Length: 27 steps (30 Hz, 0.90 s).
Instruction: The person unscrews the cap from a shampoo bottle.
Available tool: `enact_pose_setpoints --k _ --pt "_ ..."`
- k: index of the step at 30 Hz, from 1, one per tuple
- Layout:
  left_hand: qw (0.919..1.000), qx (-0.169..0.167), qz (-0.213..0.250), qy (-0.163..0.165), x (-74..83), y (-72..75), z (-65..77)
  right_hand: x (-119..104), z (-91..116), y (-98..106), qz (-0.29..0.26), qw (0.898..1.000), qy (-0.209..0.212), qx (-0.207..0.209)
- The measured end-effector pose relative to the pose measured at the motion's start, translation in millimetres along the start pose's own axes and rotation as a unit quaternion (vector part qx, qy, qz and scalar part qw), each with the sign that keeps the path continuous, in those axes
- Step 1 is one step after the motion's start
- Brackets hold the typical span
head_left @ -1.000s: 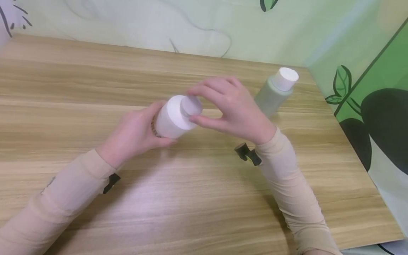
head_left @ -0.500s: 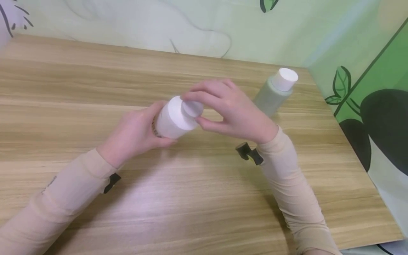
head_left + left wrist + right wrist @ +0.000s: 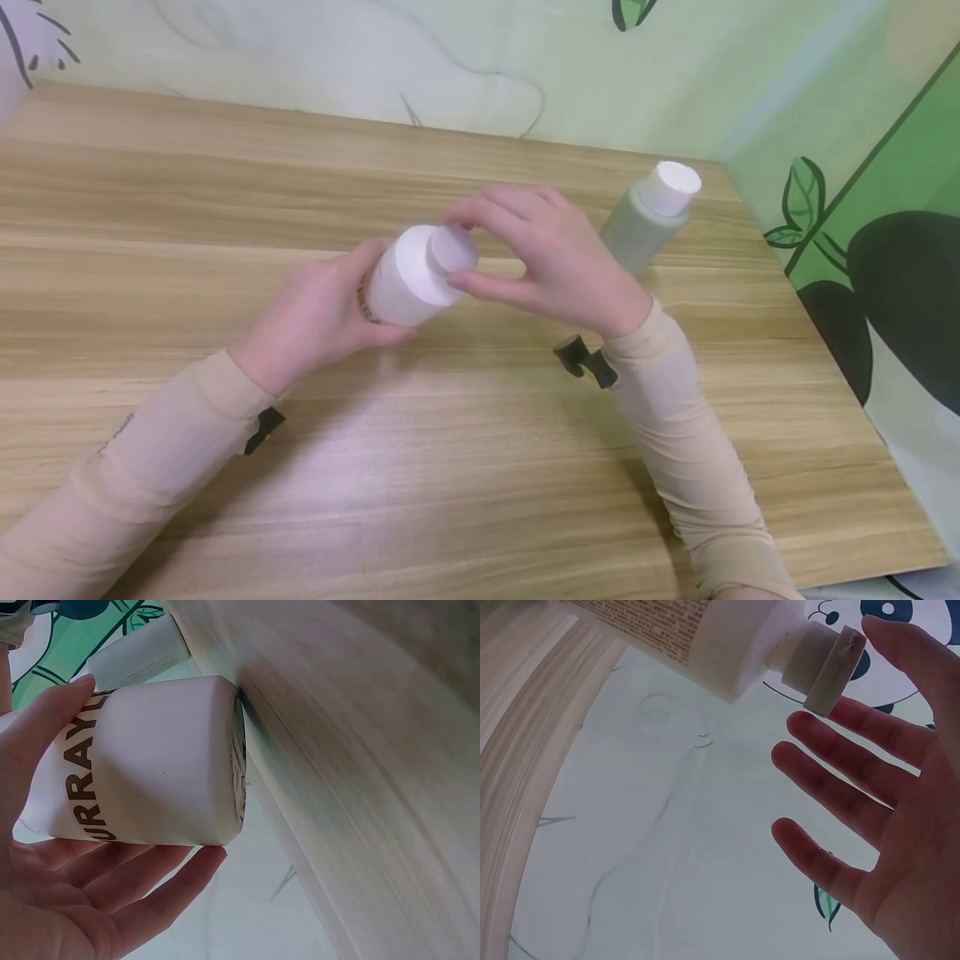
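A white bottle (image 3: 408,279) with dark lettering is held tilted over the wooden table by my left hand (image 3: 315,312). In the left wrist view, the thumb lies across the lettering of the bottle (image 3: 161,761), and the fingers curl under its other side. My right hand (image 3: 551,258) is at the bottle's neck, pinching the white cap (image 3: 453,250) between thumb and forefinger. The right wrist view shows the cap (image 3: 825,671) seated at the neck, its wide end between thumb and forefinger, while the other fingers of the right hand (image 3: 900,795) are spread away from it.
A pale green bottle (image 3: 645,221) with a white cap stands upright behind the right hand. The wooden table (image 3: 420,500) ends at a painted wall (image 3: 300,58) at the back and right. Dark wrist mounts (image 3: 585,360) stick out from the beige sleeves.
My right thumb and forefinger rolled round the cap, covering more of it half a second ago, then went back to about their earlier place. The left hand and bottle have barely moved.
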<state>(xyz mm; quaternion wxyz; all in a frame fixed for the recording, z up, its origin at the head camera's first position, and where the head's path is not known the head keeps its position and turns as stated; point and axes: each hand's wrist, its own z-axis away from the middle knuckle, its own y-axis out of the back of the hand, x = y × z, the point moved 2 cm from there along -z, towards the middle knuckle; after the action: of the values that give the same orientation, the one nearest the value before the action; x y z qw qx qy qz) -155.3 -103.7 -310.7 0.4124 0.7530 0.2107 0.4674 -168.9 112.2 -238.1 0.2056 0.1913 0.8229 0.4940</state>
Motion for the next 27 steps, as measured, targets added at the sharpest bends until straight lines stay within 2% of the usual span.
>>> enact_pose_setpoints --k 5,13,19,27 --pt "1.0000 -0.001 0.002 0.001 -0.2 0.5 -0.3 -0.8 0.0 -1.0 0.001 1.000 0.012 0.010" --pt "1.0000 0.001 0.006 0.002 1.1 2.1 1.5 -3.9 0.6 0.9 -0.011 0.999 0.030 -0.004" --pt "1.0000 -0.002 0.004 0.007 2.8 3.3 1.7 -4.1 1.4 1.5 -0.010 1.000 0.026 -0.004" --pt "1.0000 -0.005 0.002 0.003 1.2 2.7 1.7 -7.7 -0.7 0.2 0.021 0.999 0.010 0.031"
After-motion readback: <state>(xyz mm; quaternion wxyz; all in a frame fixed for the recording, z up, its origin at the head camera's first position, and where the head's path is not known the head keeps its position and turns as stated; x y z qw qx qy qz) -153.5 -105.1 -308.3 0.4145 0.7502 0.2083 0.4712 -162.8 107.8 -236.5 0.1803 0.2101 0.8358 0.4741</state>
